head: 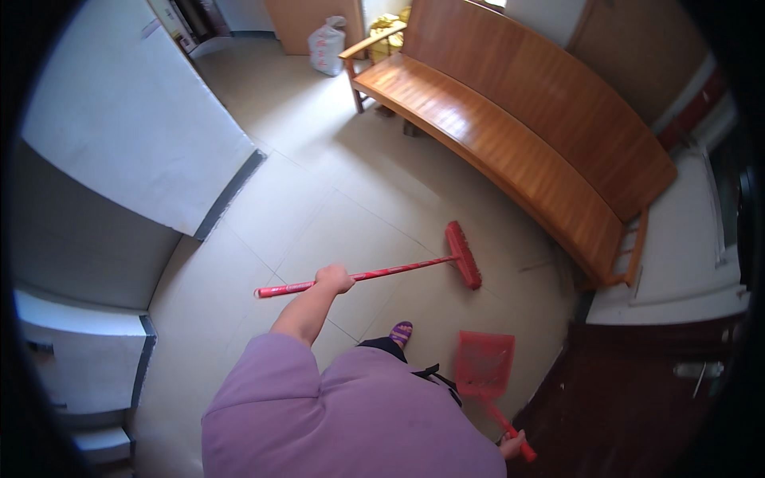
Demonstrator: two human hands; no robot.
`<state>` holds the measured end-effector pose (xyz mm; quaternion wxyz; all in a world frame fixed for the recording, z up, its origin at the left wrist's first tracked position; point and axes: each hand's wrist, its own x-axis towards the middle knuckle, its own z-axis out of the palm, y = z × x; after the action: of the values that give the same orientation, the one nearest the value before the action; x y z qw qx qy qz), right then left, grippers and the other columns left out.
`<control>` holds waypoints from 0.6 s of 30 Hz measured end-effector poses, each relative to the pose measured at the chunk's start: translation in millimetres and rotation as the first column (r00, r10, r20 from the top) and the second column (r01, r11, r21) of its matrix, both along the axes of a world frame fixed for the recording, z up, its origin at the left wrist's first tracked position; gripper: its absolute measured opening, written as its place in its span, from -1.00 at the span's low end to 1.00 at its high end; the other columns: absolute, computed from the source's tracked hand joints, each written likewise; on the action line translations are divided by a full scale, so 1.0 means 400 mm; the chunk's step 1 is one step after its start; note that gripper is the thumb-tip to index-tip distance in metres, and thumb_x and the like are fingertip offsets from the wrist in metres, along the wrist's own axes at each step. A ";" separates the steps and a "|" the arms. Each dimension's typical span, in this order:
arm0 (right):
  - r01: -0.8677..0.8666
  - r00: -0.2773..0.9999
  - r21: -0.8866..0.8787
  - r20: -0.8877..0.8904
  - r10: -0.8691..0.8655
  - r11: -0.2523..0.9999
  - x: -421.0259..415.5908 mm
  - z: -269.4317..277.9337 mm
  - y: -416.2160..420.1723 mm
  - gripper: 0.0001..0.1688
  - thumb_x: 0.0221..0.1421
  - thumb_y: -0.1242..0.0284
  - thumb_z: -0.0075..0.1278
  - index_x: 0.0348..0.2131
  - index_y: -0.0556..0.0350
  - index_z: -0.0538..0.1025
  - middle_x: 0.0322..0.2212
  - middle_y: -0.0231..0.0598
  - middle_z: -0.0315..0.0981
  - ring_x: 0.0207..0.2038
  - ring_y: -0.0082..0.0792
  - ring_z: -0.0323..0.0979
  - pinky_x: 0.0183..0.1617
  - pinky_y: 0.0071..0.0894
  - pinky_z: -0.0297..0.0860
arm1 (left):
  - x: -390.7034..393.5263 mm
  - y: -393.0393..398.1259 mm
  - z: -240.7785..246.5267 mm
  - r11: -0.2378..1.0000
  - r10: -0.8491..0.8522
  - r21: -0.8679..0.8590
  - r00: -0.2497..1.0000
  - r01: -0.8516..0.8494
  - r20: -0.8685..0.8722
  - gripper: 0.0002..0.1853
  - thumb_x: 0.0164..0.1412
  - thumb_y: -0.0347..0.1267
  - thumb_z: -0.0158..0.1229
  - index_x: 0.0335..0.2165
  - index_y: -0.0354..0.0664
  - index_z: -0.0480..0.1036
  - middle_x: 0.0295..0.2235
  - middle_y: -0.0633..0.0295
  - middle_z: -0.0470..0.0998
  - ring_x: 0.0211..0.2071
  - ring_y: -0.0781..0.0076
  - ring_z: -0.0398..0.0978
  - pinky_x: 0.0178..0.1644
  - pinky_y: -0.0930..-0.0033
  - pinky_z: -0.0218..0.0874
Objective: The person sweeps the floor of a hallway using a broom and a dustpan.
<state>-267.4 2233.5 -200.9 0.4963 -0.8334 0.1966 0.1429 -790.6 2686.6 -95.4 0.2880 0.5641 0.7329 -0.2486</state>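
Observation:
My left hand (335, 279) grips the red handle of a push-type broom (463, 256) near its upper end. The broom's red head with bristles lies to the right, at or just above the tiled floor (334, 221); which of the two I cannot tell. At the lower right my right hand (512, 446) is closed on the handle of a red plastic dustpan (485, 361). Some debris shows in the dustpan's pan, which is below the broom head in the picture. The dustpan is right of my body, near my foot in a purple sandal (401, 333).
A long wooden bench (478, 125) stands along the wall at the upper right. A white sack (327, 46) and a yellow bag (387, 30) are by its far end. At the lower right is a dark red door (633, 382). White wall corners (149, 131) and steps (101, 439) are at left.

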 end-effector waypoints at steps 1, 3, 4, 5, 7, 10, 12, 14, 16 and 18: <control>-0.079 0.997 -0.014 0.008 0.079 0.997 0.021 -0.026 0.049 -0.54 -0.15 0.17 0.02 -0.24 -0.02 0.37 -0.54 -0.30 0.31 -0.54 -0.47 0.30 -0.50 -0.48 0.27 | -0.051 -0.009 0.006 0.998 0.059 -0.021 0.998 -0.059 -0.025 -0.57 -0.03 -0.10 -0.05 -0.29 -0.17 0.45 -0.26 0.09 0.46 -0.21 0.23 0.42 -0.14 0.30 0.23; -0.132 0.991 0.058 -0.002 0.132 0.990 0.039 -0.026 0.182 -0.58 -0.13 0.17 0.01 -0.26 -0.04 0.37 -0.51 -0.34 0.32 -0.53 -0.49 0.29 -0.46 -0.50 0.27 | -0.156 -0.044 -0.015 0.986 0.163 -0.038 0.985 -0.165 -0.055 -0.53 -0.05 -0.06 -0.04 -0.28 -0.17 0.44 -0.26 0.08 0.46 -0.21 0.23 0.42 -0.15 0.30 0.23; -0.153 0.988 0.094 -0.007 0.154 0.984 0.034 0.001 0.265 -0.59 -0.13 0.17 0.01 -0.27 -0.05 0.37 -0.50 -0.36 0.32 -0.52 -0.50 0.29 -0.44 -0.51 0.27 | -0.211 -0.075 -0.034 0.977 0.211 -0.032 0.975 -0.213 -0.063 -0.52 -0.06 -0.04 -0.03 -0.28 -0.17 0.44 -0.26 0.07 0.46 -0.20 0.23 0.42 -0.15 0.29 0.23; -0.184 0.983 0.104 0.005 0.184 0.977 0.027 0.034 0.330 -0.59 -0.13 0.17 0.01 -0.27 -0.06 0.37 -0.49 -0.37 0.32 -0.51 -0.51 0.29 -0.42 -0.52 0.27 | -0.246 -0.106 -0.020 0.961 0.271 -0.035 0.958 -0.275 -0.094 -0.50 -0.08 -0.02 -0.02 -0.28 -0.16 0.45 -0.26 0.07 0.46 -0.20 0.22 0.41 -0.16 0.29 0.23; -0.242 0.970 0.129 0.026 0.241 0.962 0.002 0.083 0.454 -0.59 -0.13 0.17 0.01 -0.27 -0.07 0.37 -0.46 -0.39 0.32 -0.49 -0.53 0.29 -0.39 -0.53 0.26 | -0.310 -0.162 0.024 0.918 0.385 -0.039 0.911 -0.394 -0.145 -0.48 -0.10 0.01 -0.01 -0.28 -0.16 0.45 -0.25 0.06 0.45 -0.20 0.22 0.41 -0.16 0.30 0.23; -0.285 0.959 0.208 0.061 0.278 0.936 0.020 0.066 0.585 -0.64 -0.13 0.18 0.02 -0.31 -0.09 0.36 -0.51 -0.45 0.31 -0.54 -0.57 0.27 -0.43 -0.59 0.24 | -0.411 -0.275 0.035 0.827 0.537 -0.060 0.818 -0.559 -0.208 -0.45 -0.12 0.04 0.01 -0.28 -0.17 0.45 -0.25 0.06 0.45 -0.21 0.22 0.41 -0.16 0.30 0.23; -0.326 0.945 0.256 0.049 0.325 0.910 0.039 0.044 0.659 -0.67 -0.13 0.20 0.03 -0.34 -0.10 0.35 -0.53 -0.45 0.30 -0.57 -0.59 0.26 -0.47 -0.61 0.22 | -0.437 -0.341 0.052 0.750 0.636 -0.066 0.744 -0.659 -0.204 -0.45 -0.13 0.04 0.01 -0.28 -0.17 0.45 -0.25 0.05 0.45 -0.20 0.22 0.41 -0.16 0.29 0.24; -0.382 0.922 0.280 0.050 0.384 0.881 0.058 0.027 0.721 -0.70 -0.13 0.23 0.03 -0.38 -0.09 0.34 -0.54 -0.44 0.30 -0.59 -0.59 0.25 -0.52 -0.64 0.21 | -0.409 -0.369 0.113 0.707 0.681 -0.009 0.685 -0.707 -0.257 -0.46 -0.13 0.02 0.02 -0.29 -0.18 0.45 -0.25 0.04 0.45 -0.20 0.20 0.41 -0.16 0.28 0.24; -0.449 0.890 0.285 0.059 0.452 0.847 0.074 0.024 0.785 -0.73 -0.12 0.27 0.03 -0.41 -0.07 0.33 -0.55 -0.42 0.29 -0.62 -0.60 0.25 -0.57 -0.67 0.20 | -0.382 -0.396 0.133 0.720 0.681 0.092 0.673 -0.688 -0.289 -0.49 -0.16 0.02 0.04 -0.39 -0.20 0.48 -0.34 0.05 0.48 -0.28 0.22 0.44 -0.22 0.29 0.25; -0.387 0.921 0.295 0.077 0.382 0.874 0.074 0.037 0.856 -0.78 -0.11 0.34 0.02 -0.45 0.00 0.33 -0.56 -0.43 0.28 -0.60 -0.61 0.22 -0.58 -0.70 0.18 | -0.336 -0.394 0.150 0.722 0.682 0.130 0.668 -0.679 -0.300 -0.50 -0.15 0.00 0.04 -0.40 -0.21 0.48 -0.34 0.05 0.48 -0.29 0.21 0.45 -0.22 0.29 0.25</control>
<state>-238.0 2576.1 -186.3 0.5820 -0.7704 -0.0013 0.2602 -924.9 2528.9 -35.2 0.2324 0.2019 0.9279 -0.2105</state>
